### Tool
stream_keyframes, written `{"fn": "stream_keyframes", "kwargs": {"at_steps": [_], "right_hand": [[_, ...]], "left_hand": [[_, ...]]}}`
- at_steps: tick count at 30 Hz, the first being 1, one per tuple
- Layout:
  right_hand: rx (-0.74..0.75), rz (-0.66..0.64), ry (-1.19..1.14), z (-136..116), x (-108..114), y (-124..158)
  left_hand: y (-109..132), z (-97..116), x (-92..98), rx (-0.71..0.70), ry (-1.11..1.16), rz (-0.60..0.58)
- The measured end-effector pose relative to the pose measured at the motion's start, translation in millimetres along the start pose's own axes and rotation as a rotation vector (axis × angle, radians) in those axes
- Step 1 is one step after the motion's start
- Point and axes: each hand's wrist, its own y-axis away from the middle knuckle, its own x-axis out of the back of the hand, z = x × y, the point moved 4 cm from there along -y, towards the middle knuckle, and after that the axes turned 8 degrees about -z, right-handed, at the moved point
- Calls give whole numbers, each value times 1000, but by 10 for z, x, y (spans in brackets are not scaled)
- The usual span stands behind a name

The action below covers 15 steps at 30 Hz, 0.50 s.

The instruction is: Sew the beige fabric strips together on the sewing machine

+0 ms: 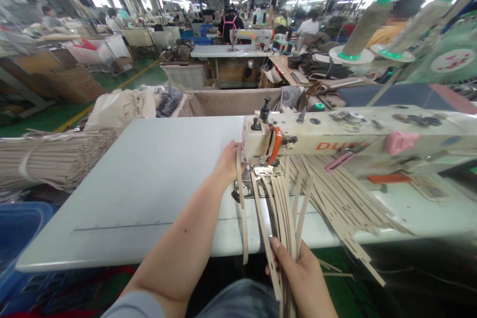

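A white sewing machine (257, 139) stands over the worktable, with its metal needle plate and presser area low at its head. My left hand (229, 161) is at the left side of the machine head, fingers closed around a beige strap (244, 228) that hangs down over the table's front edge. The machine head partly hides those fingertips. Near the front edge, my right hand (298, 266) grips a bunch of long beige straps (285, 208), thumb on top. Their far ends reach up to the presser area. One strap in the bunch lies apart, to the left.
More beige straps (346, 203) lie fanned under the machine arm. A tied bundle of straps (67, 156) sits left of the white table (160, 159). A blue basket (22, 228) stands at lower left, a fabric-lined bin (234, 97) behind. Thread cones (363, 30) rise at right.
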Motion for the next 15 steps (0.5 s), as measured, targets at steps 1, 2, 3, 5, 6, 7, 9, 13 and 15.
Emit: {"fn": "stream_keyframes", "kwargs": {"at_steps": [1,2,3,5,6,7,9,13,15], "right_hand": [[-14,-17,-26,-6,7,20],[-30,-35,-56,-15,16,42],[-47,-49,-86,-24,29,63],[-97,-58,-135,-33,67,105],[-123,-58,-156,-27,91,123],[-146,-61,-174,-12,115,139],[-184,-82,-192,50,161,166],[-213,-151,-155,264,247,198],[-202,-189,-100,353,278,206]], "left_hand": [[22,-27,3,5,-36,-22],[45,-49,0,10,-55,-46],[66,-62,-9,8,-61,-73],[98,-61,-31,-3,-52,-115],[107,-51,-39,-4,-47,-123],[112,-38,-44,0,-46,-126],[112,-13,-50,15,-48,-128],[98,18,-52,1,-71,-154],[89,17,-55,-21,-101,-178]]}}
